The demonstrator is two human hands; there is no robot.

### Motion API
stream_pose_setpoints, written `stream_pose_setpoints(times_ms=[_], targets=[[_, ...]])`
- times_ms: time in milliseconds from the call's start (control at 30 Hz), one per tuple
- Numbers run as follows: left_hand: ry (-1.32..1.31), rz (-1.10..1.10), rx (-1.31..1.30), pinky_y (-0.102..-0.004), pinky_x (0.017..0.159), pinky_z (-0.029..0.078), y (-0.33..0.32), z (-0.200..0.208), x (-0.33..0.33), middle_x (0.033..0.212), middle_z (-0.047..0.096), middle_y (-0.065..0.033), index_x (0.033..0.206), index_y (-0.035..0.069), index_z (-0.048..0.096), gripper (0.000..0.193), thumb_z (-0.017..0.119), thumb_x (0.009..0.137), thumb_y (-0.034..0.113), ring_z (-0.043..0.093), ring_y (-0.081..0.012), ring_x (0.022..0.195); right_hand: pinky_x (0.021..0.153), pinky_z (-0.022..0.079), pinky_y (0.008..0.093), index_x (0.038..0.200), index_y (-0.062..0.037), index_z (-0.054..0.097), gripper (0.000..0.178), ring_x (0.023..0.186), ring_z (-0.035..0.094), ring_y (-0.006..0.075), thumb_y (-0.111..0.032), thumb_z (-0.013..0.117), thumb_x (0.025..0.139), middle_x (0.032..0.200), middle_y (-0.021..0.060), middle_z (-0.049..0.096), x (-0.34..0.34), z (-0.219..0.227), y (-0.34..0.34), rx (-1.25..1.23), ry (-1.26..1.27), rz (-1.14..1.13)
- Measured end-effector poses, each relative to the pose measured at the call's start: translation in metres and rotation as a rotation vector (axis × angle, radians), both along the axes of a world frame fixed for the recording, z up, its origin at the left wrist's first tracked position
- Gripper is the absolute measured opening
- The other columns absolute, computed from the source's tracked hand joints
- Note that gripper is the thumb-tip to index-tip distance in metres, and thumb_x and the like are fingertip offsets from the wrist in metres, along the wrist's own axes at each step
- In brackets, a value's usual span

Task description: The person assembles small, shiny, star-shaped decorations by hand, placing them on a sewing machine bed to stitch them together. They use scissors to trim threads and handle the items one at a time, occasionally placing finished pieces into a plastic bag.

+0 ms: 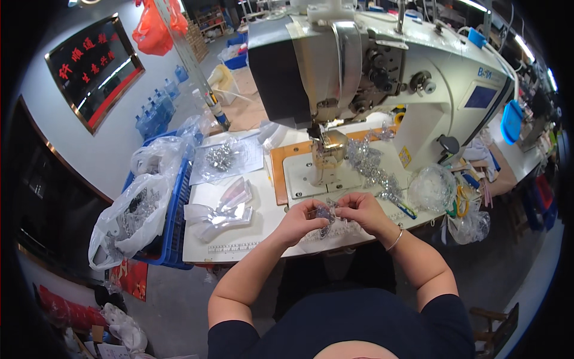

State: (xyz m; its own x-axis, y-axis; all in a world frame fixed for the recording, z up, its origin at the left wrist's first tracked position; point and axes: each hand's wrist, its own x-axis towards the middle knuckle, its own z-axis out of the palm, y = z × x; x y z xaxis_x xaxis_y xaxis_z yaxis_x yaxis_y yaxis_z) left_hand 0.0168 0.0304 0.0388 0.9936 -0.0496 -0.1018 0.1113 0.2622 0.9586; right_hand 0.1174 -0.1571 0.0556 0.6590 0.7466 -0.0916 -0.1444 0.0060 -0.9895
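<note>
1. The person's dark top (353, 323) is filling the nearest part of the view, directly before the sewing machine (382, 66).
2. The left hand (304, 222) is pinching a small silvery piece (326, 221) in front of the machine's needle area; its thumb and fingertips are closing on the piece.
3. The right hand (359, 212), with a bracelet (394, 240) circling its wrist, is gripping the same piece from the other side, thumb and forefinger meeting at it.
4. A ruler strip (233, 248) is running along the table edge before the machine, partly passing beneath the hands.
5. Clear plastic pieces (224, 214) are lying left of the machine; beyond their left side, a blue crate (173, 224) is bearing a whitish bag (149, 230).
6. A pen-like tool (405, 208) is lying to the machine's near right, beside a strand of silvery pieces (373, 170) that is trailing from beside the needle area.
7. Silvery bits (220, 157) are resting on plastic left of the machine.
8. Blue water bottles (156, 110) are standing far left behind the machine.
</note>
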Motion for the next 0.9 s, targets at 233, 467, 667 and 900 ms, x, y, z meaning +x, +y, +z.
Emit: stream_pose_setpoints(times_ms=[233,467,667,900], targets=[[-0.013,0.146,0.241,-0.0261,0.074,0.05,0.015,0.034,0.023,0.093,0.06,-0.0075,0.105,-0.003,0.054,0.037,0.073,0.073,0.0,0.06,-0.0132,0.083,0.06,0.046,0.0206,0.089,0.0012,0.064,0.014,0.066,0.059,0.0103,-0.003,0.07,0.077,0.077,0.0044,0.064,0.023,0.007,0.023,0.118,0.109,-0.062],[0.098,0.061,0.047,-0.0261,0.07,0.053,0.045,0.071,0.066,0.096,0.062,-0.0094,0.107,-0.005,0.053,0.036,0.068,0.075,-0.002,0.063,-0.0153,0.08,0.058,0.046,0.0229,0.091,-0.0004,0.062,0.012,0.067,0.06,0.0121,-0.001,0.068,0.08,0.079,0.0065,0.063,0.042,0.047,0.036,0.187,0.402,-0.098],[0.23,0.023,0.066,-0.0313,0.07,0.053,0.056,0.106,0.093,0.09,0.062,-0.0087,0.106,-0.002,0.052,0.032,0.066,0.078,0.005,0.065,-0.0183,0.078,0.065,0.045,0.0228,0.082,-0.0082,0.06,0.01,0.066,0.055,0.0099,-0.015,0.067,0.082,0.075,-0.0004,0.06,0.061,0.077,0.04,0.076,0.39,-0.052],[0.239,0.034,0.069,-0.0317,0.069,0.055,0.06,0.117,0.1,0.086,0.064,-0.0074,0.099,0.002,0.057,0.025,0.068,0.077,0.004,0.066,-0.0184,0.076,0.067,0.046,0.0242,0.08,-0.0061,0.063,0.011,0.068,0.057,0.0108,-0.015,0.068,0.079,0.076,0.0016,0.061,0.079,0.097,0.045,-0.092,0.264,-0.027]])
